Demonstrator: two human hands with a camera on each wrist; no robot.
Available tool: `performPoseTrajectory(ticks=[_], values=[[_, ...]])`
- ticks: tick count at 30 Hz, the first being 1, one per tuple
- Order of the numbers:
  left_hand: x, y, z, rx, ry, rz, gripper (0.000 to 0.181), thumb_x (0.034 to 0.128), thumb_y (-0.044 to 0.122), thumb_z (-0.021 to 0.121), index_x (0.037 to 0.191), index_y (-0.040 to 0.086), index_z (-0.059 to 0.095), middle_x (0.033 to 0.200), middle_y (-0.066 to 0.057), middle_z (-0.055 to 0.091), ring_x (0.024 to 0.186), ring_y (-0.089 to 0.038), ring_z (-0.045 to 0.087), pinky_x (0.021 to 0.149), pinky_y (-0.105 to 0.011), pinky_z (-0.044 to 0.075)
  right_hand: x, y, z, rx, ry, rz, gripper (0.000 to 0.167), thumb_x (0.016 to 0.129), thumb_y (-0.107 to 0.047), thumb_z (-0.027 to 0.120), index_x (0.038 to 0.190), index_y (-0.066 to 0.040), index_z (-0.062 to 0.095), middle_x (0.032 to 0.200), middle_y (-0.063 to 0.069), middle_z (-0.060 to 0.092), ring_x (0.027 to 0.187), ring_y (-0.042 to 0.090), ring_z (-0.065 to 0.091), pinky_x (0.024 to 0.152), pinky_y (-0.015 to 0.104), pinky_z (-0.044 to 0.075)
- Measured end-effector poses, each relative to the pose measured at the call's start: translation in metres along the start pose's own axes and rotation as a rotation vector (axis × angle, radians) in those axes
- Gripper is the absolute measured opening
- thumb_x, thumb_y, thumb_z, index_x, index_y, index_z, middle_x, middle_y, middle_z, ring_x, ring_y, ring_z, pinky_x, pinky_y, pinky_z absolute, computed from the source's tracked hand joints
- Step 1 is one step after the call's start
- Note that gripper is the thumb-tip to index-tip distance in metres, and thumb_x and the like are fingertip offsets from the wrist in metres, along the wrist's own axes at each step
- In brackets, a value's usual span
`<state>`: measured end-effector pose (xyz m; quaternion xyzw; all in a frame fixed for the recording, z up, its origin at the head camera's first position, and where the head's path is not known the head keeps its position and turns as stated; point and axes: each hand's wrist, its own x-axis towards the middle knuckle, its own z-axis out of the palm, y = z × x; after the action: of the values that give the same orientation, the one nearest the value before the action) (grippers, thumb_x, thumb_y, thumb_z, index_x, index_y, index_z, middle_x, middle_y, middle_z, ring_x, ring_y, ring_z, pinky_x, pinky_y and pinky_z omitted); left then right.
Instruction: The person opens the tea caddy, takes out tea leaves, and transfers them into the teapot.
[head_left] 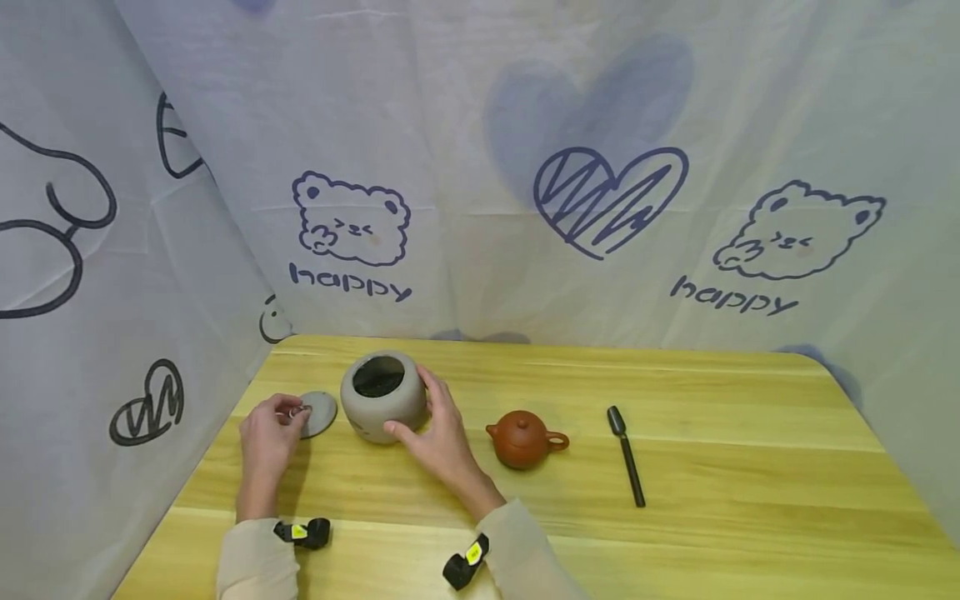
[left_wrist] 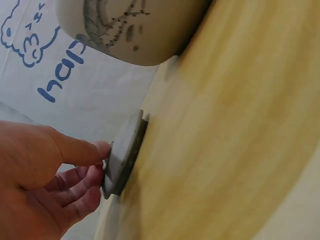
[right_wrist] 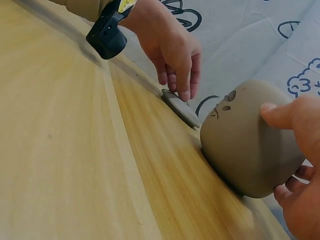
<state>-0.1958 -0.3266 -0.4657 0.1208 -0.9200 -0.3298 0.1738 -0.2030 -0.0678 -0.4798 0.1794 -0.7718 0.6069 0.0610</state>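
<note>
A grey round jar stands uncovered on the table, its dark inside showing through the mouth. My right hand grips its right side, thumb at the front and fingers behind. A painted branch pattern decorates the jar in the left wrist view. Left of the jar, my left hand pinches the top of a flat grey lid between thumb and fingers. The lid is flat at the table surface in the right wrist view; whether it touches the wood I cannot tell.
A small reddish-brown teapot is right of the jar, spout towards the left. Farther right lies a dark scoop-like tool with a long handle. Printed white cloth hangs behind the wooden table and at its sides.
</note>
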Motion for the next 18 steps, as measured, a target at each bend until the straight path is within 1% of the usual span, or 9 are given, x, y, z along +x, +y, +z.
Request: performPoseTrajectory(ticks=[2,4,6,8,9,11,14,16,18], values=[[0.0003,0.0018,-0.0016,-0.01,-0.003,-0.005,0.016,0.0905,0.001,0.076,0.104,-0.007,0.073,0.095,-0.022,0.073,0.088,-0.039,0.071,0.066,-0.026,0.05,0.0,0.0005,0.0001,0.002,0.0,0.001,0.089,0.088,-0.026,0.085,0.159,-0.014,0.034,0.155,0.008,0.043,0.141,0.027,0.045,0.11,0.048,0.047],[0.0006,0.0041,-0.0031,-0.02,-0.006,-0.013,0.017,0.0896,0.001,0.077,0.104,-0.008,0.074,0.094,-0.022,0.074,0.087,-0.039,0.073,0.068,-0.03,0.054,0.0002,0.001,-0.0002,0.001,-0.001,0.002,0.088,0.088,-0.025,0.085,0.16,-0.014,0.034,0.155,0.008,0.043,0.141,0.027,0.045,0.111,0.048,0.046],[0.0009,0.0068,-0.0042,-0.032,-0.01,-0.022,0.018,0.0892,0.0,0.077,0.105,-0.008,0.075,0.093,-0.022,0.075,0.087,-0.039,0.073,0.078,-0.039,0.055,0.0006,0.0011,-0.0007,0.002,-0.002,0.004,0.088,0.088,-0.026,0.085,0.16,-0.014,0.034,0.155,0.008,0.043,0.141,0.027,0.045,0.111,0.048,0.046],[0.0017,0.0091,-0.0047,-0.04,-0.011,-0.033,0.019,0.0892,0.001,0.078,0.106,-0.008,0.076,0.093,-0.021,0.075,0.085,-0.038,0.073,0.087,-0.046,0.052,0.0013,0.001,-0.0015,0.005,-0.001,0.005,0.088,0.088,-0.026,0.084,0.16,-0.015,0.034,0.155,0.008,0.043,0.141,0.027,0.045,0.111,0.048,0.046],[0.0022,0.0099,-0.0049,-0.042,-0.011,-0.039,0.019,0.0892,0.002,0.078,0.106,-0.007,0.076,0.093,-0.021,0.076,0.085,-0.036,0.074,0.087,-0.045,0.052,0.0017,0.0009,-0.0019,0.008,-0.001,0.003,0.088,0.088,-0.026,0.084,0.16,-0.015,0.034,0.155,0.007,0.043,0.141,0.027,0.045,0.111,0.048,0.046],[0.0033,0.0108,-0.005,-0.05,-0.004,-0.049,0.02,0.0888,0.004,0.079,0.105,-0.006,0.077,0.093,-0.02,0.076,0.082,-0.032,0.074,0.083,-0.034,0.054,0.0025,0.0005,-0.0025,0.015,0.001,-0.003,0.088,0.089,-0.026,0.084,0.16,-0.015,0.034,0.155,0.007,0.043,0.141,0.027,0.045,0.111,0.049,0.046],[0.0042,0.0101,-0.0058,-0.056,0.01,-0.075,0.02,0.0879,0.007,0.081,0.104,-0.004,0.078,0.092,-0.018,0.077,0.077,-0.022,0.074,0.065,-0.015,0.05,0.0028,0.0006,-0.0024,0.021,0.0,-0.017,0.087,0.09,-0.027,0.083,0.16,-0.015,0.034,0.154,0.008,0.044,0.141,0.028,0.045,0.111,0.048,0.046],[0.0037,0.0091,-0.007,-0.065,0.01,-0.117,0.02,0.088,0.009,0.082,0.104,-0.003,0.079,0.092,-0.016,0.077,0.072,-0.012,0.07,0.058,-0.009,0.044,0.0017,0.0013,-0.0021,0.024,-0.005,-0.013,0.086,0.09,-0.027,0.083,0.16,-0.015,0.034,0.155,0.008,0.043,0.142,0.028,0.044,0.111,0.047,0.045],[0.0024,0.0081,-0.0083,-0.079,0.002,-0.167,0.021,0.0885,0.01,0.082,0.105,-0.002,0.079,0.091,-0.015,0.077,0.069,-0.003,0.066,0.057,-0.007,0.043,-0.0001,0.0012,-0.0021,0.031,-0.013,-0.002,0.086,0.09,-0.027,0.082,0.16,-0.014,0.034,0.156,0.008,0.042,0.143,0.029,0.044,0.112,0.047,0.045]])
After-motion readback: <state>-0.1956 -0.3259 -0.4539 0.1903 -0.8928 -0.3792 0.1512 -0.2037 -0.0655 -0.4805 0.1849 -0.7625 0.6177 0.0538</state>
